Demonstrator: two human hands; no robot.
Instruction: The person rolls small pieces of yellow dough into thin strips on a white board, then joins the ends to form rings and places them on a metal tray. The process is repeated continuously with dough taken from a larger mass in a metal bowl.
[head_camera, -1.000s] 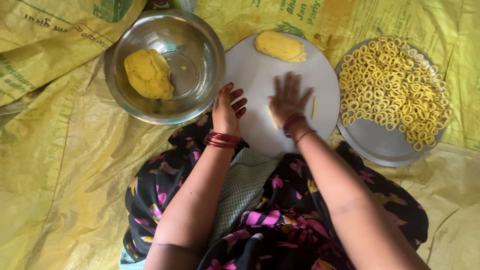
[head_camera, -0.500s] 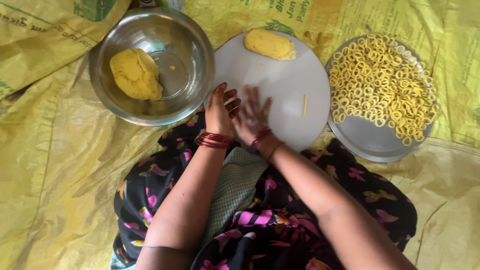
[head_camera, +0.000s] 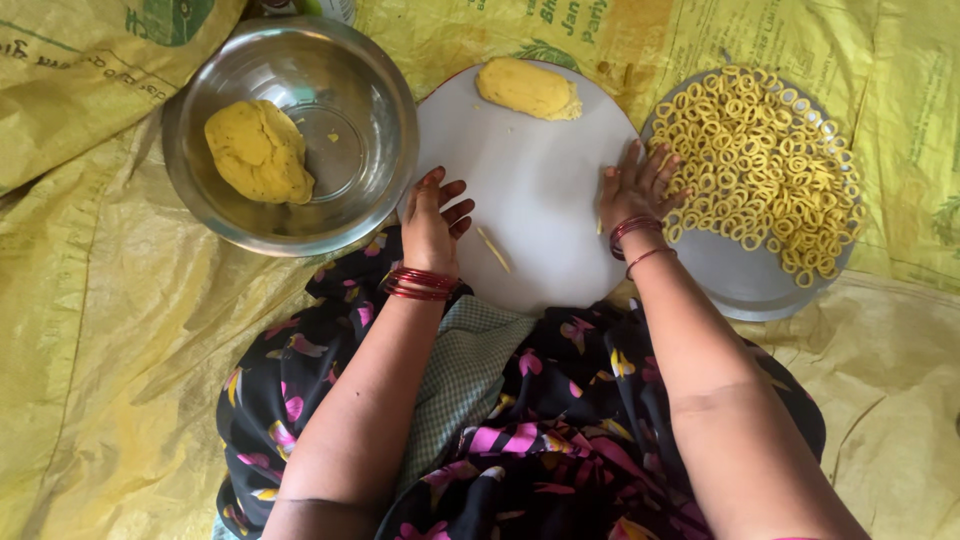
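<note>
At the centre of the frame lies a round white flat board (head_camera: 530, 190), with an oval lump of yellow dough (head_camera: 528, 88) on its upper edge. The left hand (head_camera: 432, 222) rests at the board's left rim, fingers loosely spread and gripping nothing; a thin short strip of yellow dough (head_camera: 493, 249) lies just beside it. The right hand (head_camera: 637, 190) lies flat at the board's right rim, fingers open, touching the small yellow dough rings (head_camera: 760, 170) heaped on a round metal plate (head_camera: 740, 285). In the upper left, a round steel bowl (head_camera: 340, 60) holds a larger yellow dough ball (head_camera: 258, 150).
</note>
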